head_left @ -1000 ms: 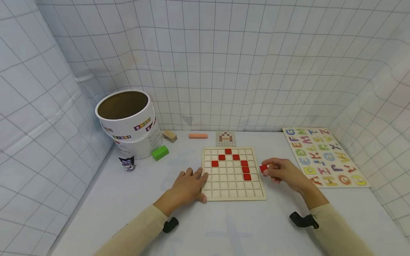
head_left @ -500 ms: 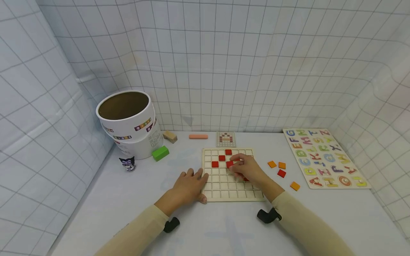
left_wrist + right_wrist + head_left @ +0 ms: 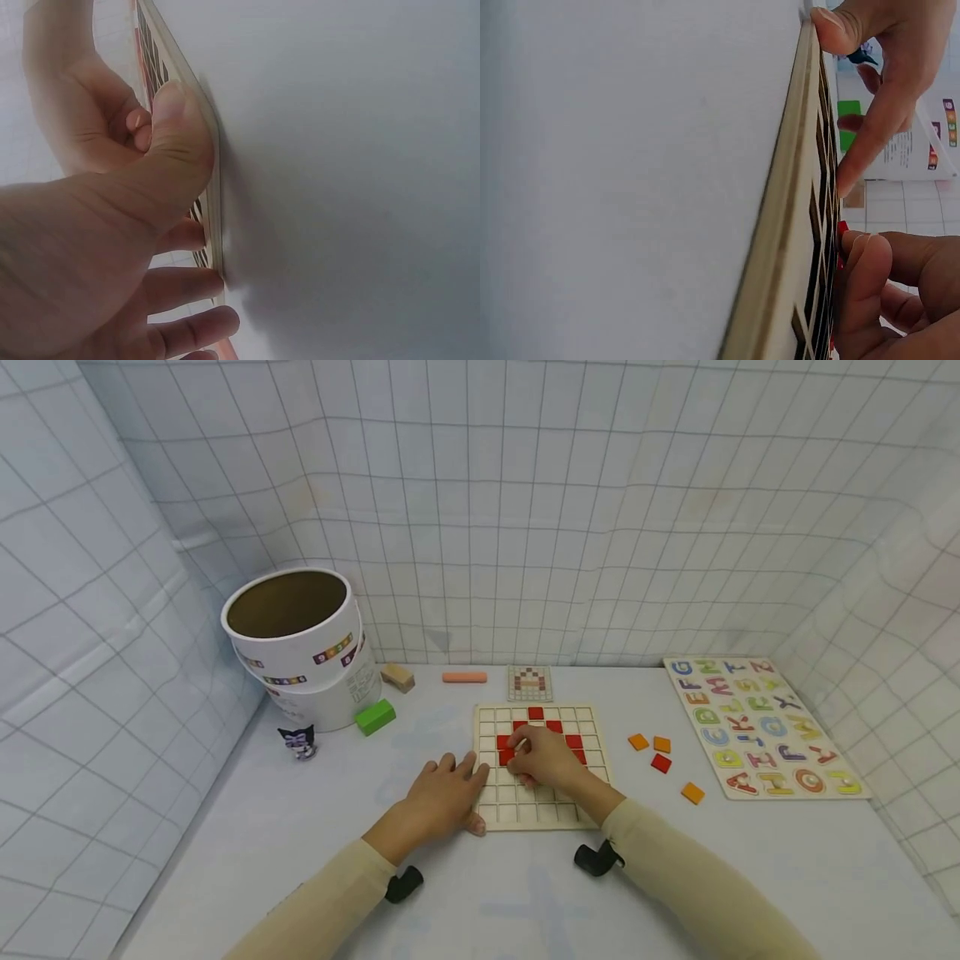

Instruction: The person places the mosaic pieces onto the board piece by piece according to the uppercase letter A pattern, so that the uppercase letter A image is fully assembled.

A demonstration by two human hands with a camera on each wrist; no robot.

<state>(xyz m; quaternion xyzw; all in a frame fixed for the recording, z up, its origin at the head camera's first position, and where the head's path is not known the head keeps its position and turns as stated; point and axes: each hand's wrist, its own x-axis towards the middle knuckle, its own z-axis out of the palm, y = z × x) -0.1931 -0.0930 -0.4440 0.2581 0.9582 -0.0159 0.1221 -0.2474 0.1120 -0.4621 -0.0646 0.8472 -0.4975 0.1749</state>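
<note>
Right hand [image 3: 543, 760] is over the left-middle cells of the grid board [image 3: 592, 814], fingers curled down onto a red tile [image 3: 506, 757] at the left end of the red pattern. The right wrist view shows a sliver of red under the fingertips [image 3: 866, 247], so it looks pinched or pressed, tile just about in its cell. Left hand [image 3: 442, 793] lies flat with fingers relaxed, resting on the board's left edge with thumb at the near-left corner, holding it steady.

To do this well, I'd judge: keep the left hand pressing so the board doesn't slide, drop the tile square to the cell walls, push it flush, then lift straight up so neighbouring red tiles aren't nudged. Whether it is fully seated can't be told.

Right of the board: spare tiles [image 3: 660, 754], orange and red, loose on the table [image 3: 225, 827]. Behind the board: pattern card [image 3: 529, 683].
</note>
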